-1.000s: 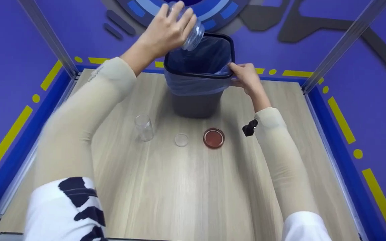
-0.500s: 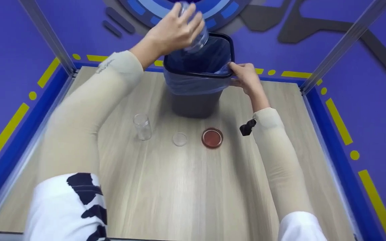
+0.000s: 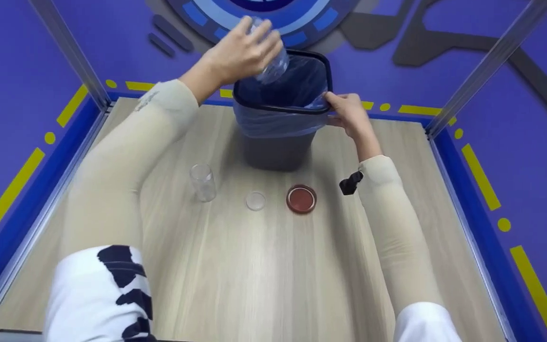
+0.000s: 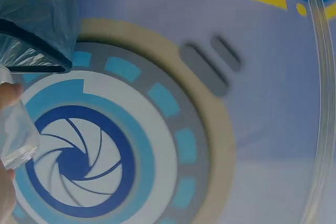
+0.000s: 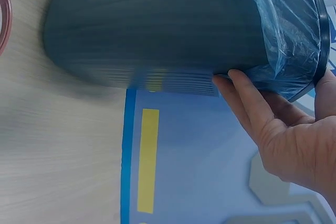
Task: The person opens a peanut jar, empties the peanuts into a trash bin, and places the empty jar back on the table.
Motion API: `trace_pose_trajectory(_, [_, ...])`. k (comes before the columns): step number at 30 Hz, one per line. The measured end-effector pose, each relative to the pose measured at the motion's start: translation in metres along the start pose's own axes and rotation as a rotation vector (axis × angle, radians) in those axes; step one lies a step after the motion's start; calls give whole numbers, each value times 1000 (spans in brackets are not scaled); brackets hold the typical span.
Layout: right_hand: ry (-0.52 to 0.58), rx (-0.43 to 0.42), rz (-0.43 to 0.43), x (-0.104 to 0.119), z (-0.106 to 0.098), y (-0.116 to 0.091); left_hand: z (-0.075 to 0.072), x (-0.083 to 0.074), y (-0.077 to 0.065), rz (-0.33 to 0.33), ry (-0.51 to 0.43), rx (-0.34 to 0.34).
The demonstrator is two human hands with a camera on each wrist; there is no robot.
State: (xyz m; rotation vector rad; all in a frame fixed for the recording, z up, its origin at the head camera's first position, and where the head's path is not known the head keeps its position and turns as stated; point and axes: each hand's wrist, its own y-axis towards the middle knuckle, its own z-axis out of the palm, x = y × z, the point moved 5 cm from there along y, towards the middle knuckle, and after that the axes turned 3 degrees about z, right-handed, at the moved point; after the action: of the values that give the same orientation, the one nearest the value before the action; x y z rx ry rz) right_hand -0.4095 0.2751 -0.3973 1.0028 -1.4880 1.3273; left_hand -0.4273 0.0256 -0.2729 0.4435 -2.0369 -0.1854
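Note:
My left hand (image 3: 240,54) grips a clear jar (image 3: 277,65), tipped with its mouth down over a dark grey trash bin (image 3: 276,154). The left wrist view catches part of that jar (image 4: 18,135) at its left edge. A translucent bag (image 3: 278,124) lines the bin and is folded over its black rim. At the bin's right front corner my right hand (image 3: 349,113) pinches the rim, thumb on top. Seen from the right wrist, the fingers of this hand (image 5: 294,148) lie against the bin's side under the bag's edge.
In front of the bin, on the wood-grain table (image 3: 254,285), are an upright clear glass cylinder (image 3: 203,184), a small clear disc (image 3: 255,201) and a red-brown lid (image 3: 301,199). Blue-purple walls (image 3: 378,80) with metal posts (image 3: 492,61) enclose the table's back and sides.
The left hand with the tipped jar has shifted right over the bin, then slightly back left and lower. The right hand has stayed on the rim.

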Motion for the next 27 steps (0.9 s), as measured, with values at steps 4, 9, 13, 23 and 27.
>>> trace_pose_trajectory(4, [3, 28, 3, 1, 8, 1, -6, 14, -15, -135, -40, -26])
trace_pose_trajectory(9, [-8, 23, -16, 5, 12, 3, -8, 24, -27, -340, -261, 54])
trace_pose_trajectory(13, [10, 25, -12, 5, 15, 3, -7, 27, -38, -636, -624, 104])
trace_pose_trajectory(23, [-7, 37, -18, 3, 21, 4, -25, 14, -67, -1049, -1194, -114])
trace_pose_trajectory(27, [-5, 35, -20, 4, 22, 4, -36, 4, -77, -1079, -1236, -152])
